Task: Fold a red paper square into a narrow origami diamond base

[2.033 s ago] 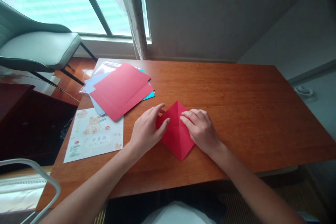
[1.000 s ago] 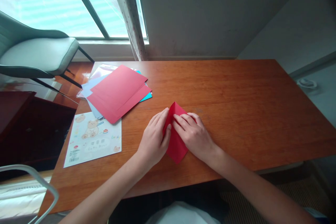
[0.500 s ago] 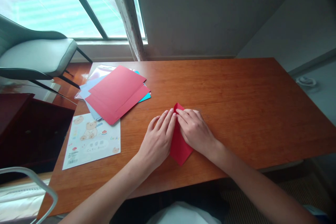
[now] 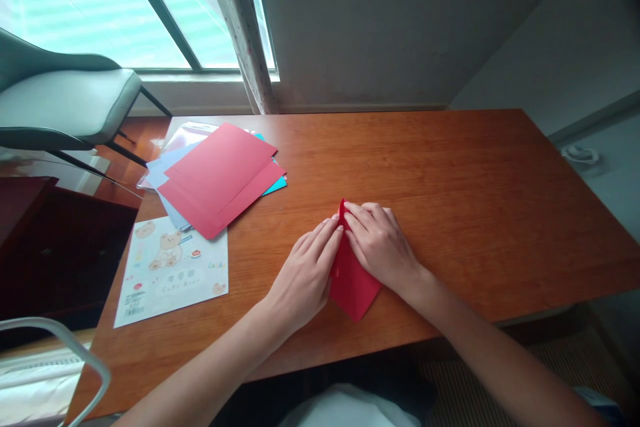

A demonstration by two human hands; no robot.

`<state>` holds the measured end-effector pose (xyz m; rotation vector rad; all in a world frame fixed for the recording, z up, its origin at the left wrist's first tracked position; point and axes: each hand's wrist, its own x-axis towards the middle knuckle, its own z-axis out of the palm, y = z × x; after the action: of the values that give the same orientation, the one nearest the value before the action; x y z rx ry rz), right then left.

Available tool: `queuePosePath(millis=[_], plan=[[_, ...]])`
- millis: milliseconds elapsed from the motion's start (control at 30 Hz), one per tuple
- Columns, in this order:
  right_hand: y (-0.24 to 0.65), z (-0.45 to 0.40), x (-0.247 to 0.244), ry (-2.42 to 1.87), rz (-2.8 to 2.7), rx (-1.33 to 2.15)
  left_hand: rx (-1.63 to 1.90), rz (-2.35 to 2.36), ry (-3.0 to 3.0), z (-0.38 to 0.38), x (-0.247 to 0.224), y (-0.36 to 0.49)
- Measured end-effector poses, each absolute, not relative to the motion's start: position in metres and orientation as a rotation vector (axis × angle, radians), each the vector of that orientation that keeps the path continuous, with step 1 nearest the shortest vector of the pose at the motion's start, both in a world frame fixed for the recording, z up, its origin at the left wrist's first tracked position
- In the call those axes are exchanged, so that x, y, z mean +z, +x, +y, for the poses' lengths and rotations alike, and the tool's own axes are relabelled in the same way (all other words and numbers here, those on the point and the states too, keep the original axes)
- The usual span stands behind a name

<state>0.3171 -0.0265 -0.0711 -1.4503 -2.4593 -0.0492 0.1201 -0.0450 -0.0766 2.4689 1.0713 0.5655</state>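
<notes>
A piece of folded red paper (image 4: pixel 353 288) lies on the table near its front edge, with a pointed tip at the far end and a corner toward me. My left hand (image 4: pixel 309 269) is closed on its left side, fingertips pressed together at the upper edge. From the right, my right hand (image 4: pixel 381 240) pinches the paper close to the tip, its fingers bent over the fold. The two sets of fingertips almost meet there. Both hands cover much of the paper, and the thumbs are mostly hidden.
Red sheets (image 4: pixel 220 180) lie on other coloured paper at the table's (image 4: pixel 450 193) far left. Partly under them is a white sheet with bear drawings (image 4: pixel 173 273). Beyond the left edge stands a pale chair (image 4: pixel 65 103); a white curved bar (image 4: pixel 65 333) rises at lower left.
Both hands and the red paper have shifted slightly right and toward me. At the far end, the paper's tip now looks narrower and more closed between the fingers.
</notes>
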Motion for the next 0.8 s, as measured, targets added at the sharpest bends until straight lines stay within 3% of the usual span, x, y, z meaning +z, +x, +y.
queuePosePath(millis=[267,500,800], plan=[[0.335,-0.035,-0.073,-1.577,-2.299,0.074,0.481,1.17,2.557,-0.046,-0.071,0.121],[0.331,-0.007,-0.077,-1.445,-2.162,0.293,0.71,1.296,2.472,-0.035,-0.073,0.113],[0.301,-0.01,-0.069,-1.302,-2.475,-0.316,0.673,1.47,2.52,-0.024,-0.076,0.103]])
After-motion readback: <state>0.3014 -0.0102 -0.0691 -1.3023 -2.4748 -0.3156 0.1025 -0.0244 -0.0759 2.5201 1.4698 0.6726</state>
